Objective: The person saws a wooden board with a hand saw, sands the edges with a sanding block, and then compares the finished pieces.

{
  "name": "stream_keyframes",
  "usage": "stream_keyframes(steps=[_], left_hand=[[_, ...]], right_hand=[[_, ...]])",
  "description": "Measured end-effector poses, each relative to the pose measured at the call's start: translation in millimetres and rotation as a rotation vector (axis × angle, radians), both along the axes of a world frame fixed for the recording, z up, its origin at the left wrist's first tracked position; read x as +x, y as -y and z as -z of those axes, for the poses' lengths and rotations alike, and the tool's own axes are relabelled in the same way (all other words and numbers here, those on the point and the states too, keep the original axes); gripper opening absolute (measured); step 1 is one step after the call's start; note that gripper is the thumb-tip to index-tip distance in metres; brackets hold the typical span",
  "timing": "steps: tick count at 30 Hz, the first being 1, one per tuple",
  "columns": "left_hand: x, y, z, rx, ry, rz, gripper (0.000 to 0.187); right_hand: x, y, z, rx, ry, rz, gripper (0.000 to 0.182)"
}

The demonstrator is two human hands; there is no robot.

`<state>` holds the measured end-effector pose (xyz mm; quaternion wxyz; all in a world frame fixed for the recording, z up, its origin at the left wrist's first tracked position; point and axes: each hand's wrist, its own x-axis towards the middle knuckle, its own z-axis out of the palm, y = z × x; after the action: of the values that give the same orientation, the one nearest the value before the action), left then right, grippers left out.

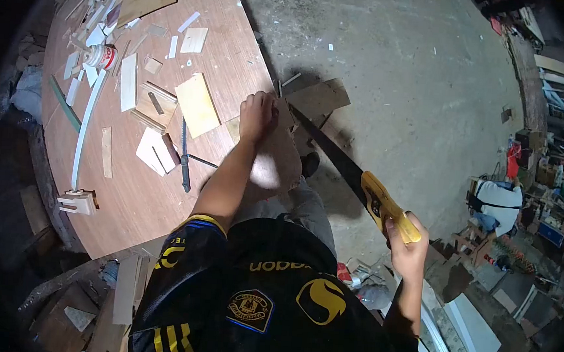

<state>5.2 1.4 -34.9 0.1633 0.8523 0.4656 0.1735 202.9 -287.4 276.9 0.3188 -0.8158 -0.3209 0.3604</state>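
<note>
Right hand [409, 247]: while curled round the yellow handle [409, 232], hangs beyond the worktop's [142, 209] right edge, with fingers closed on the grip.
Saw [346, 167]: slants from right hand toward worktop's right edge, with tip just beside left hand; cannot confirm contact with wood.
Left hand [258, 117]: rests at right edge, with fingers curled and pressed together; cannot tell what, if anything, is pinched beneath.
Grey-brown board [323, 99]: shows past right edge, by saw tip; cannot tell how supported.
Knuckle risk: could get nicked if caught by a skipping blade.
Board risk: could tip or slip if pressed while poorly supported.
</note>
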Motion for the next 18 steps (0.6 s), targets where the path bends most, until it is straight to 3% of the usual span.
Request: stream_keyframes(steps=[2,5,7,10,18], left_hand=[[-1.9,0.8,6.9,-0.056,-0.030,0.001,0.020],[1.0,5.4,11.7,0.030,0.017,-0.009,0.021],[3.1,8.2,11.6,0.221,0.099,-0.060,0.017],[2.1,9.5,11.0,0.252,0.039,-0.068,0.018],[1.1,9.9,14.1,0.160,-0.078,-0.037,0.025]], right_hand=[[-0.7,-4.3,-2.1,-0.031,0.011,-0.002,0.022],[-2.1,-12.7,-9.4,-0.062,0.046,-0.017,0.025],[-2.9,-15.6,-12.7,-0.062,0.071,-0.038,0.026],[0.8,-19.9,-18.1,-0.083,0.083,-0.055,0.026],[-10.3,-46.1,-40.7,-0.137,0.145,-0.088,0.027]])
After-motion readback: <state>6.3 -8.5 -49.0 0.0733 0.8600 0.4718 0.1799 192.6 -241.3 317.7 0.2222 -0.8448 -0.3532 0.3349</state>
